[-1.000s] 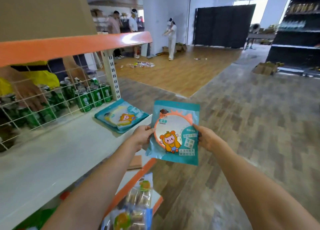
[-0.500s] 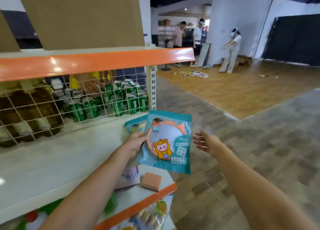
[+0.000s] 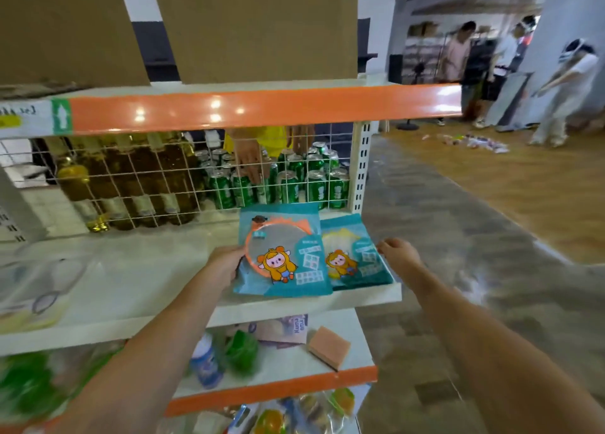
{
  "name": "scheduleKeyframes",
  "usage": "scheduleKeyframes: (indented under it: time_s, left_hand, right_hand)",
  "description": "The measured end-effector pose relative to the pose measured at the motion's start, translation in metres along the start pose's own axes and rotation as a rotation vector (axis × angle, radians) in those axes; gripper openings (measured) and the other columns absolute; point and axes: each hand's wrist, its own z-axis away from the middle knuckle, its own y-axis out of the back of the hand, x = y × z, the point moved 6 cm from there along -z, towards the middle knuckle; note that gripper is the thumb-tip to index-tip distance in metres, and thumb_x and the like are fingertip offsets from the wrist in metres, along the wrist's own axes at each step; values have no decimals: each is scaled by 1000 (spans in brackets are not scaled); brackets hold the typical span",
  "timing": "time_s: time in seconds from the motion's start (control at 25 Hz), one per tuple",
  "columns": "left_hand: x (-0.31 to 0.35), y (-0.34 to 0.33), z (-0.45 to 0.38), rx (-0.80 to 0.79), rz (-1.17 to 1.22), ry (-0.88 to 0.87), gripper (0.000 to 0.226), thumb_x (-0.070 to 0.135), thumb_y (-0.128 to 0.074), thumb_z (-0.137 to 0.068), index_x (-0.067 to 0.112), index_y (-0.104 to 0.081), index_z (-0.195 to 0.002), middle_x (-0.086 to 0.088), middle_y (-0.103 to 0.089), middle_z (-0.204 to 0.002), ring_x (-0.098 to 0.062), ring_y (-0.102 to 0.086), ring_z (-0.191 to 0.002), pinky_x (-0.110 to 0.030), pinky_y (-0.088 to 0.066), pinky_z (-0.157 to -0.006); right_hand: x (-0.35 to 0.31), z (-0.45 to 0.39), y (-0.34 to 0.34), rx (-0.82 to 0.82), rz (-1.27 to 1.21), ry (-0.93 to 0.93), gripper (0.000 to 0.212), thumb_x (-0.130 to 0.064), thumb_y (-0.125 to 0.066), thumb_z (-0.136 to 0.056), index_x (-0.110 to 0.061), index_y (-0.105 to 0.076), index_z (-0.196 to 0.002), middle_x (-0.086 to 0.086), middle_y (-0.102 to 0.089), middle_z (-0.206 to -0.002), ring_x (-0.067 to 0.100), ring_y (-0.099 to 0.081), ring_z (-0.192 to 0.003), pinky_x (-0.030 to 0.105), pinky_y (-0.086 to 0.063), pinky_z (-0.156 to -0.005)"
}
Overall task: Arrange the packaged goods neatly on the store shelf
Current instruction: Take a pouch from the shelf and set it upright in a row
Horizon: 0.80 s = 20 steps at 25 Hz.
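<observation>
- The scene was a store aisle with a wood-pattern floor [image 3: 491,224], seen from in front of a white shelf [image 3: 131,289] with an orange-edged shelf [image 3: 262,107] above it.
- A teal pouch [image 3: 281,256] with a cartoon figure and an orange ring was held over the right end of the white shelf, tilted up toward the camera, its lower edge near the shelf's front lip.
- The left hand [image 3: 226,265] gripped that pouch by its left edge, thumb on the front face.
- A second pouch [image 3: 352,253] of the same kind lay flat on the shelf just to the right, its left edge tucked under the held one.
- The right hand [image 3: 397,253] hovered past the shelf's right end, close to the flat pouch's right edge, loosely curled and holding nothing; whether it touched the pouch could not be told.
- Behind a wire grid [image 3: 163,178] stood green cans [image 3: 307,184] and amber bottles [image 3: 131,178], with another person's hand [image 3: 250,161] among the cans.
- On the lower shelf lay an orange sponge [image 3: 329,347] beside blurred packets.
- Three people [image 3: 458,57] stood far off at the right.
</observation>
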Motion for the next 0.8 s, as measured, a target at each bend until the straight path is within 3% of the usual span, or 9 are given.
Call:
scheduleKeyframes:
  time_s: [0.12,0.2,0.32,0.52,0.72,0.8]
  left_hand:
    - [1,27,-14,61,35,28,17,10,-71,-83,1,-60,-73,-10,-63,-49,-21,-60,-42,-35,-50,-64]
    - [0,40,-23,96,13,41,17,6,-71,-81,-1,-59,-72,-14,-61,-58,-25,-57,-50,-35,-49,-63]
    - [-4,48,-36,103,-39,42,23,1,-68,-82,-1,-56,-62,-10,-58,-43,-19,-54,-36,-32,-45,-57]
    - [-19,35,-45,48,-124,70,24,10,-68,-85,-1,-58,-67,-18,-58,-69,-27,-55,-61,-37,-50,-62]
    - [-9,37,-48,61,-839,-122,41,41,-55,-92,8,-58,-67,-9,-58,-69,-25,-54,-65,-30,-41,-61]
    - [-7,35,-47,65,-1019,-188,38,42,-52,-93,8,-61,-78,-6,-57,-73,-23,-54,-71,-29,-38,-64]
  right_hand:
    - [-7,-4,-12,-10,62,-14,30,-24,-45,-98,-5,-63,-111,13,-61,-94,20,-54,-76,23,-36,-53]
    - [-10,-7,-18,-23,78,-18,31,-26,-43,-99,-6,-62,-114,9,-59,-90,17,-55,-69,22,-38,-51]
    - [-14,-9,-20,-26,63,-23,31,-27,-43,-99,-8,-60,-116,8,-61,-96,18,-61,-77,26,-48,-59]
    - [-16,-8,-23,-17,152,-5,31,-25,-40,-100,-6,-58,-118,12,-62,-99,17,-57,-76,23,-45,-55]
    - [-15,-6,-27,-7,185,-30,30,-27,-40,-100,-7,-58,-111,9,-60,-94,21,-63,-84,32,-55,-73]
    - [-16,-5,-30,-23,208,-52,32,-28,-39,-100,-4,-59,-109,10,-60,-92,20,-63,-80,30,-55,-69]
